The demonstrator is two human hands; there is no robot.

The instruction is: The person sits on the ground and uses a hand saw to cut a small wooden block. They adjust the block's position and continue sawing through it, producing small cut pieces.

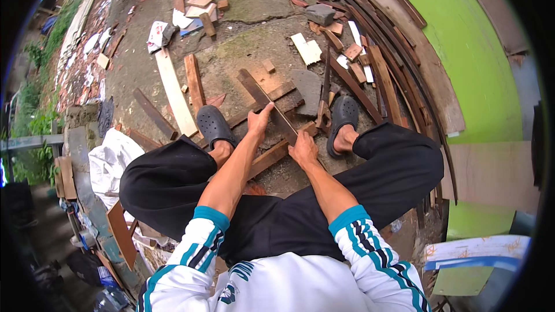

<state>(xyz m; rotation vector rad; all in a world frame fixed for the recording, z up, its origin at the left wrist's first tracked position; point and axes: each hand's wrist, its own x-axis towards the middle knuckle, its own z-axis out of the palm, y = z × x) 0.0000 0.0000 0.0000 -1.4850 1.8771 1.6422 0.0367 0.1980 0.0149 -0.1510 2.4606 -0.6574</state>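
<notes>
Between my feet, at twelve o'clock, the dark wooden strip lies across a plank. My left hand presses it, fingers loosely spread; my right hand curls closed around its near end. I judge I'm positioning it; next needs steadying.

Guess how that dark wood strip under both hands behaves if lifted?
The dark wood strip is long, narrow and flat, so probably stiff, fairly light, unlikely to roll. It crosses another plank; lifting one end, as the left hand could, may pivot it.
</notes>
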